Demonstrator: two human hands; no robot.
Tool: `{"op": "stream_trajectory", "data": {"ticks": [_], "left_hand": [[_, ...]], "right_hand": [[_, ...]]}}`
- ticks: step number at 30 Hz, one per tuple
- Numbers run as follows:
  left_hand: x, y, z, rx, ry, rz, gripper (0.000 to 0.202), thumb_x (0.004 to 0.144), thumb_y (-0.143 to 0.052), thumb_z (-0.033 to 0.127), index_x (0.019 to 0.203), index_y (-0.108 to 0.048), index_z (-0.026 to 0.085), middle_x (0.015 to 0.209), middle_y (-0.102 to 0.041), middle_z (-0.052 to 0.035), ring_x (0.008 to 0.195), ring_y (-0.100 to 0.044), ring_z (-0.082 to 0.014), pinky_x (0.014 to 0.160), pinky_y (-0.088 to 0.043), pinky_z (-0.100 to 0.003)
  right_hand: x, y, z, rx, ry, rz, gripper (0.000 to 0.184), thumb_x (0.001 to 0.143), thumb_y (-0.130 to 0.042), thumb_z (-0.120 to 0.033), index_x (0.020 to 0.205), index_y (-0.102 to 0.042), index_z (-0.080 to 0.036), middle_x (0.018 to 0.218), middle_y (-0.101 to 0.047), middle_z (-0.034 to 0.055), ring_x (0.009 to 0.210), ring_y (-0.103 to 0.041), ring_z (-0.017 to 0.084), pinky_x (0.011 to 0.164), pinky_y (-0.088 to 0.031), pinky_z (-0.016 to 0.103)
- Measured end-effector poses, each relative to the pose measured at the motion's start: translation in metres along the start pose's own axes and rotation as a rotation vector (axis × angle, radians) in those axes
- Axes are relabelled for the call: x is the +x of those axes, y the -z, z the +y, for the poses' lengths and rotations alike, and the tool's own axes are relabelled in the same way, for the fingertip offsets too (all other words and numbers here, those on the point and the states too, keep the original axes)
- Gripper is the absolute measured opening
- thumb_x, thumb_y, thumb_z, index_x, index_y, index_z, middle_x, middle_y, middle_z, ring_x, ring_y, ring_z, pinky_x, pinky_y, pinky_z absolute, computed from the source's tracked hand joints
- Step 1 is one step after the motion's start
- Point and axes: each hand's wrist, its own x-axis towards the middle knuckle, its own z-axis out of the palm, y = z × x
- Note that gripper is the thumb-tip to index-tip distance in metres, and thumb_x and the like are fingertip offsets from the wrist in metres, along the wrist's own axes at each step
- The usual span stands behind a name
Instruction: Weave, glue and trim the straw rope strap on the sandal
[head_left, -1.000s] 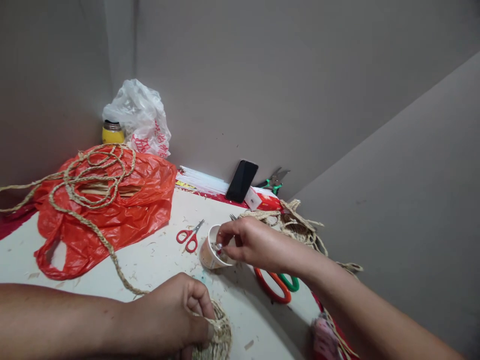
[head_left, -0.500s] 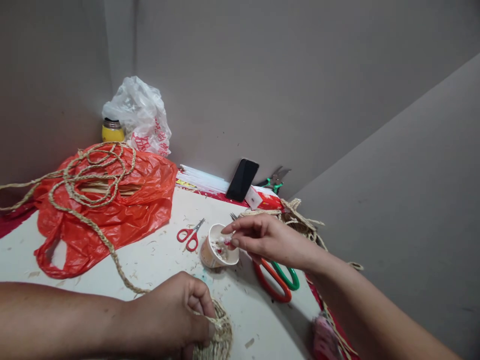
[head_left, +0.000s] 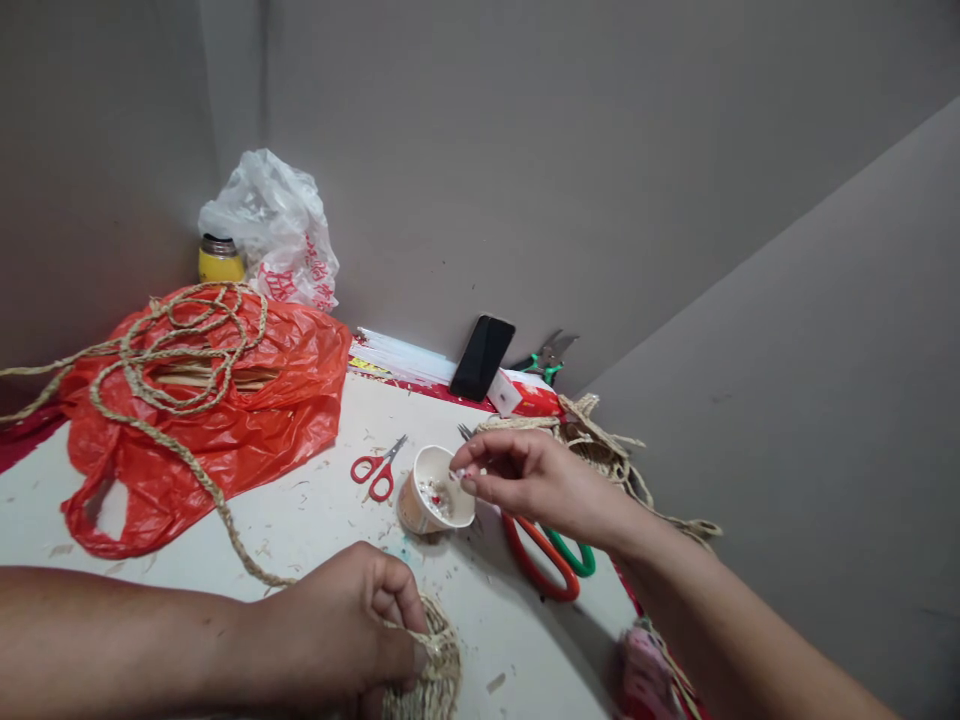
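Observation:
My left hand [head_left: 352,630] is closed around a small woven straw piece [head_left: 431,670] at the table's near edge; a braided straw rope [head_left: 176,455] runs from it up to the left. My right hand [head_left: 525,480] hovers just above the rim of a small paper cup [head_left: 420,495] that holds tiny bits. Its thumb and forefinger are pinched on a small light object that I cannot make out.
Small red scissors [head_left: 375,475] lie left of the cup; large orange and green handled scissors [head_left: 551,560] lie under my right wrist. A red plastic bag [head_left: 247,420] with coiled rope, a white bag [head_left: 274,230], a yellow jar [head_left: 220,262], a black phone [head_left: 482,357] and pliers [head_left: 547,357] line the back wall.
My right hand has lifted out of the cup with its fingers pinched and drawn slightly right. My left hand keeps its grip on the woven piece.

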Motion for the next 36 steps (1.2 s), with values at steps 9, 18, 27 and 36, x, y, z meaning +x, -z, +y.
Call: {"op": "stream_trajectory", "data": {"ticks": [9,18,27,36], "left_hand": [[0.001,0.0,0.0,-0.004,-0.014,-0.013,0.02,0.058,-0.064,0.017,0.076,-0.054,0.018,0.049,-0.057,0.0071,0.034,-0.046,-0.0072,0.033,-0.029,-0.015],[0.0,0.002,0.005,0.043,-0.017,-0.016,0.019,0.057,-0.065,0.019,0.073,-0.056,0.016,0.052,-0.058,0.0061,0.038,-0.042,-0.0053,0.036,-0.03,-0.016],[0.001,0.001,0.006,0.03,0.002,-0.003,0.019,0.056,-0.067,0.02,0.071,-0.057,0.016,0.05,-0.057,0.0067,0.039,-0.044,-0.006,0.037,-0.03,-0.016],[0.0,0.001,0.006,0.018,-0.003,-0.015,0.017,0.056,-0.065,0.018,0.071,-0.056,0.017,0.051,-0.059,0.0058,0.038,-0.042,-0.0057,0.038,-0.029,-0.016]], "right_hand": [[0.006,-0.02,-0.022,-0.774,0.235,-0.055,0.018,0.078,-0.054,-0.009,0.073,-0.069,-0.018,0.071,-0.069,0.002,0.059,-0.054,0.011,0.056,-0.034,0.023],[0.028,-0.032,-0.048,-1.23,0.118,-0.296,0.02,0.067,-0.056,-0.007,0.074,-0.074,-0.012,0.073,-0.074,0.015,0.063,-0.066,0.023,0.05,-0.03,0.028],[0.029,-0.03,-0.05,-1.175,0.079,-0.324,0.022,0.066,-0.056,-0.007,0.076,-0.074,-0.012,0.074,-0.074,0.0134,0.061,-0.065,0.021,0.05,-0.032,0.026],[0.02,-0.009,-0.043,-0.619,0.071,-0.211,0.019,0.073,-0.055,-0.004,0.075,-0.07,-0.016,0.064,-0.066,-0.0013,0.054,-0.055,0.009,0.054,-0.039,0.02]]}}
